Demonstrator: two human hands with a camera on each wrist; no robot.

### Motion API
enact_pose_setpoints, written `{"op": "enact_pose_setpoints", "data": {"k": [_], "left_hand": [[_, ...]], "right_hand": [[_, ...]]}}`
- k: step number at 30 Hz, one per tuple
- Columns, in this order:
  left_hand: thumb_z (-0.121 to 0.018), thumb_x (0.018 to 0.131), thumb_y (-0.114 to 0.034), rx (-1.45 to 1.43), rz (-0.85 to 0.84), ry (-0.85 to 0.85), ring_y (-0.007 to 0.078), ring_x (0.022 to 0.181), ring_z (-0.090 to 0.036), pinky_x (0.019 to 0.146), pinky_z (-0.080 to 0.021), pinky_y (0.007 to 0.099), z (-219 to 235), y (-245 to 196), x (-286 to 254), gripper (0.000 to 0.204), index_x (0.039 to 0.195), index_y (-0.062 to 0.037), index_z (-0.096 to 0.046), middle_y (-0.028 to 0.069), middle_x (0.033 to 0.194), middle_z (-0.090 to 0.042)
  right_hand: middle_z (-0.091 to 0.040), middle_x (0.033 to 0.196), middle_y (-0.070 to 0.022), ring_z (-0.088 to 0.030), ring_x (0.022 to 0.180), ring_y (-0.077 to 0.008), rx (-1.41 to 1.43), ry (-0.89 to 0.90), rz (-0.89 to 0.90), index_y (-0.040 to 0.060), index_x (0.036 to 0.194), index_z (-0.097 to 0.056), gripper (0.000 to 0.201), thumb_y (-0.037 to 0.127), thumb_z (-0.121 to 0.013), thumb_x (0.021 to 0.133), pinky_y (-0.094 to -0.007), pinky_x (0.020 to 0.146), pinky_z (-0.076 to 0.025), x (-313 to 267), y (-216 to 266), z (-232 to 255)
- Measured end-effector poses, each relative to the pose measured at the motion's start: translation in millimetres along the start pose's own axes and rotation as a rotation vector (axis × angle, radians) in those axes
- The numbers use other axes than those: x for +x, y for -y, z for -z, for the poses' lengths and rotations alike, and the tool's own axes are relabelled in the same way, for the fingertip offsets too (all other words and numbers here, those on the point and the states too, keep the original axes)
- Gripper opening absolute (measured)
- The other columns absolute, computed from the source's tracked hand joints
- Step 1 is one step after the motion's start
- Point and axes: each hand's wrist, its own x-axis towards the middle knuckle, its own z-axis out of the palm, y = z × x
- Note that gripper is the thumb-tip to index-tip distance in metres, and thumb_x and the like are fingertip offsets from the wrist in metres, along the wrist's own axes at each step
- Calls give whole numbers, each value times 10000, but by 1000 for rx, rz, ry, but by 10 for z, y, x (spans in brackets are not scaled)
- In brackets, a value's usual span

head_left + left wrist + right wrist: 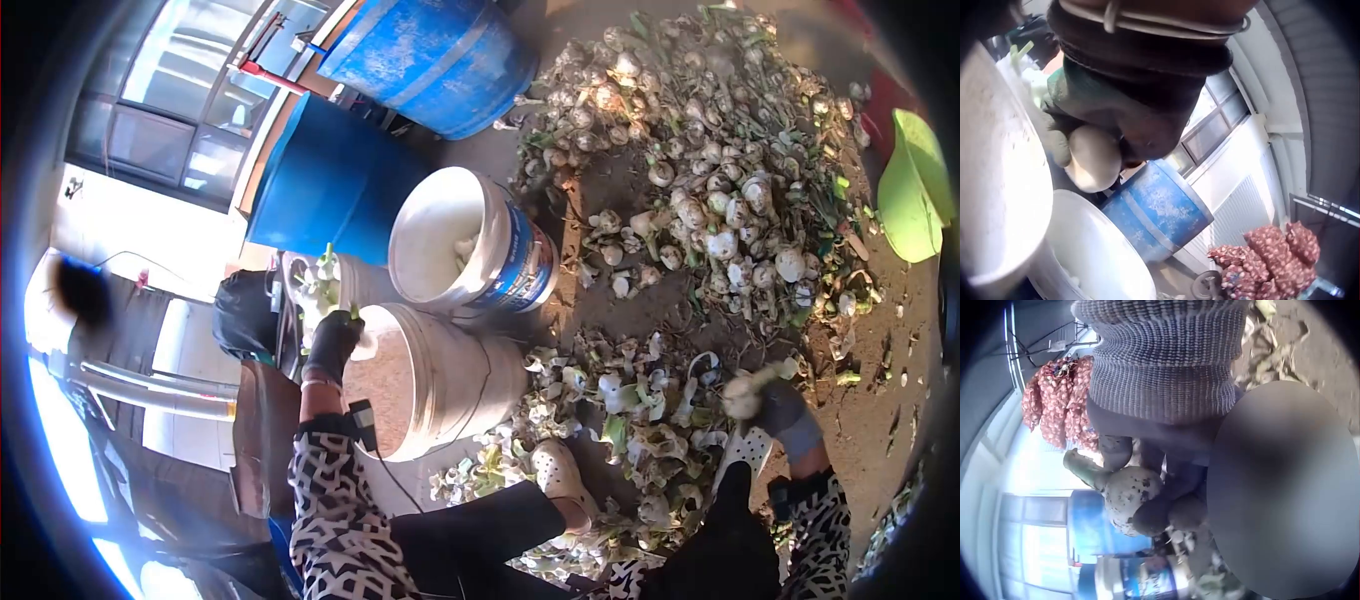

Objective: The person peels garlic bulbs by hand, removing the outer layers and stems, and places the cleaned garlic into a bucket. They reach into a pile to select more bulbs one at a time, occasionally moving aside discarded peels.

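Observation:
In the head view my gloved left hand point(335, 347) is over the near rim of a whitish bucket point(425, 390). Its fingers and thumb grip a smooth, peeled white onion point(1094, 159). Green-stemmed white onions point(318, 285) show in a container just beyond that hand. Out to the right, above the floor litter, my gloved right hand point(785, 412) holds an unpeeled onion point(741, 398) with its stem on. The right wrist view shows this onion point(1130, 497) as round, dirt-specked and pinched between thumb and fingers.
A large heap of unpeeled onions point(730, 200) covers the floor ahead. Peelings point(640, 400) lie around my shoes. A second white bucket point(440, 235) holds a few pale pieces. Blue barrels point(430, 60) stand behind, a lime-green basin point(912, 190) at right. Filled red mesh sacks point(1272, 259) stand farther off.

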Motion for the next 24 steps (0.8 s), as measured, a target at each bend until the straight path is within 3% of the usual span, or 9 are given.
{"op": "enact_pose_setpoints", "data": {"k": [2, 3, 6, 7, 8, 9, 13, 22, 24], "left_hand": [[-632, 871, -321, -277, 248, -468, 327, 990, -630, 820, -516, 423, 761, -1040, -324, 465, 1246, -55, -566, 193, 1130, -634], [-667, 849, -295, -541, 89, -449, 333, 1040, -610, 838, -512, 422, 1112, -1545, -367, 517, 1286, -54, -532, 190, 1168, -617], [-749, 792, -259, -1168, -394, -320, 314, 1132, -567, 885, -496, 413, 1472, -3087, -413, 660, 1347, -36, -470, 190, 1243, -565], [-773, 775, -255, -1241, -535, -344, 302, 1153, -556, 899, -490, 410, 1442, -3578, -507, 701, 1357, -27, -456, 191, 1262, -549], [-796, 757, -251, -1275, -587, -422, 290, 1174, -544, 913, -484, 406, 1419, -3939, -571, 743, 1367, -19, -442, 192, 1281, -532], [-793, 762, -250, -1239, -514, -547, 338, 1124, -564, 904, -489, 416, 1480, -4214, -563, 716, 1339, -2, -451, 214, 1231, -552], [-790, 746, -225, -1256, -355, -566, 394, 1019, -596, 870, -496, 437, 1505, -4612, -498, 753, 1355, 24, -422, 234, 1164, -572], [-827, 719, -167, -1547, -403, -487, 245, 924, -663, 778, -557, 353, 1576, -4913, -474, 758, 1346, -13, -430, 153, 1067, -634], [-812, 736, -143, -2151, -289, 189, 229, 936, -667, 766, -565, 360, 1528, -4827, -469, 726, 1334, 3, -427, 136, 1066, -642]], "right_hand": [[-481, 825, -3, -486, 693, -143, -145, 221, 39, 104, 992, -572, 174, 270, -569, 941, -300, 712, -451, 78, 2, -1054], [-451, 792, 10, -454, 675, -110, -7, 438, -26, 113, 880, -549, 169, 270, -560, 941, -299, 662, -433, 317, -89, -1267], [-493, 810, 4, -480, 737, -99, -134, 229, 171, 104, 927, -569, 236, 329, -638, 905, -241, 673, -429, 462, -239, -1974], [-608, 1003, -59, -581, 928, -162, 72, 730, 92, 67, 1105, -596, 356, 373, -612, 923, -288, 804, -487, 811, -332, -1888], [-629, 1159, -95, -583, 1088, -192, -183, 202, 307, 37, 1234, -564, 448, 384, -576, 950, -307, 920, -473, 444, -340, -2239], [-636, 1148, -95, -583, 1085, -175, -417, 114, 420, 26, 1234, -564, 443, 375, -563, 961, -310, 929, -466, 384, -305, -2255], [-671, 997, -98, -648, 861, -160, -1243, -190, 748, 38, 1138, -626, 332, 318, -567, 970, -297, 783, -511, -102, -40, -2280], [-659, 890, -96, -655, 778, -212, -1429, -244, 1168, 42, 995, -640, 148, 170, -627, 922, -318, 686, -507, -283, 136, -2271], [-667, 851, -96, -666, 792, -211, -1420, -255, 986, 30, 994, -647, 140, 144, -630, 914, -317, 692, -508, -356, 132, -2132]]}}
